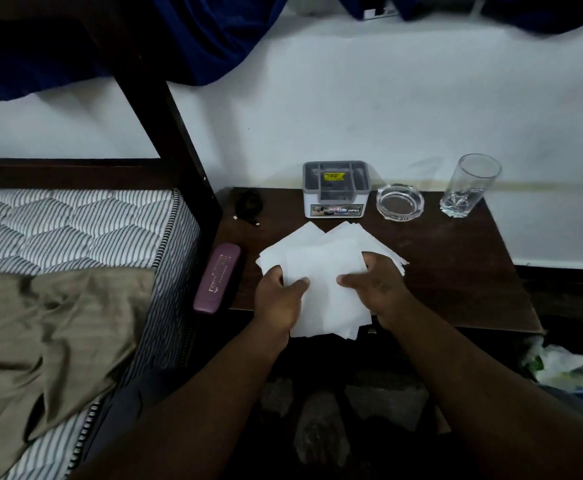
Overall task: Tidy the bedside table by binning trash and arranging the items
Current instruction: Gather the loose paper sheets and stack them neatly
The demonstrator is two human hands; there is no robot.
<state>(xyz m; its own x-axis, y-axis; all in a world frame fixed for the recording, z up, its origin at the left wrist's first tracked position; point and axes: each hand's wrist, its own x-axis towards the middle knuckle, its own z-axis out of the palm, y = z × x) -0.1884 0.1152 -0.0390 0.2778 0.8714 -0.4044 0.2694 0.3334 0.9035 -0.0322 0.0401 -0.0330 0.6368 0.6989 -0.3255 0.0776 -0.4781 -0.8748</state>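
At your nine o'clock you had a striped mattress [75, 220] with a crumpled olive sheet [58, 334] lying on it, and a blue curtain [196, 39] hung at twelve.

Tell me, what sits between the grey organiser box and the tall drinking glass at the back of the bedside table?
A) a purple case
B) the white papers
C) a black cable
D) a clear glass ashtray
D: the glass ashtray stands between the grey organiser box and the drinking glass, touching neither.
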